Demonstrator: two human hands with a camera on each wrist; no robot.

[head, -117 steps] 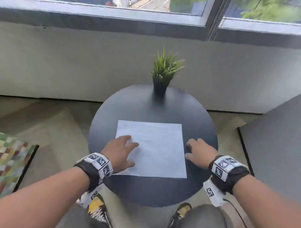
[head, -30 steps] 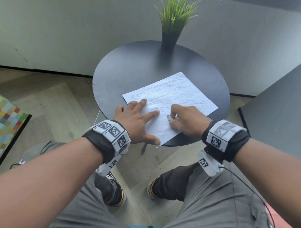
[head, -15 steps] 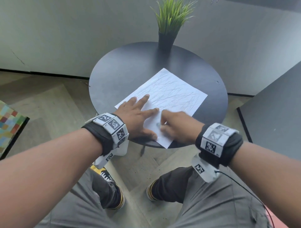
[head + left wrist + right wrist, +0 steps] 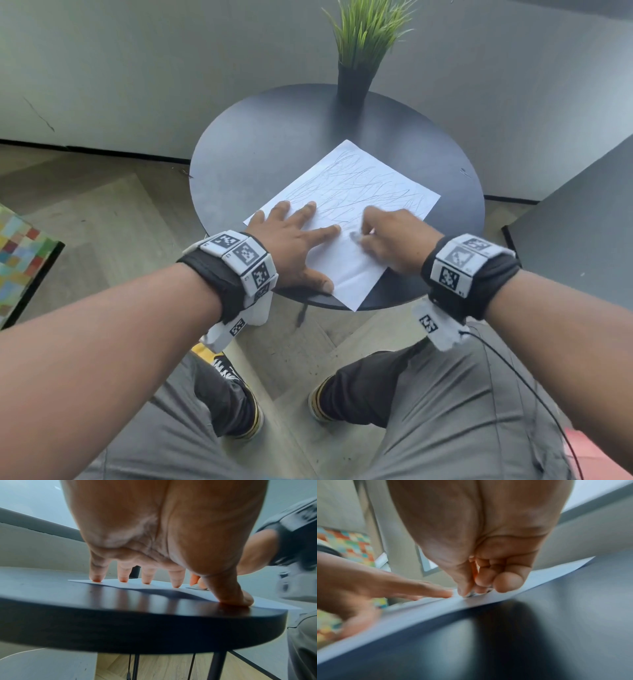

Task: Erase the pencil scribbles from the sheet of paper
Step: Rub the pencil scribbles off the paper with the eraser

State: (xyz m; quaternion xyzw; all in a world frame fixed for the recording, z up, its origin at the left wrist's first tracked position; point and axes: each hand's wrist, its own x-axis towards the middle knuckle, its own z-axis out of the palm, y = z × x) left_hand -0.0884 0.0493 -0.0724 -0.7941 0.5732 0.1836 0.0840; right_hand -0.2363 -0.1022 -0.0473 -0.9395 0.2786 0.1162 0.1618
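A white sheet of paper (image 4: 356, 192) covered in grey pencil scribbles lies turned like a diamond on the round black table (image 4: 274, 144), its near corner over the table edge. My left hand (image 4: 291, 236) lies flat on the sheet's left part, fingers spread, thumb at the table rim; its fingertips (image 4: 97, 578) press the paper (image 4: 154, 586). My right hand (image 4: 394, 240) pinches a small grey eraser (image 4: 354, 236) against the sheet beside the left forefinger. In the right wrist view the curled fingers (image 4: 481, 586) hold the eraser (image 4: 471, 595) on the paper (image 4: 419, 609), blurred.
A potted green grass plant (image 4: 359, 44) stands at the table's far edge. A dark panel (image 4: 582, 240) rises at the right. A colourful checked rug (image 4: 20, 250) lies on the floor at the left. My knees and shoes are below the table.
The sheet, plain earlier, now shows scribbles and has turned further counter-clockwise. Over the last second my right hand rubbed the eraser near the left forefinger while the left hand kept pressing the paper.
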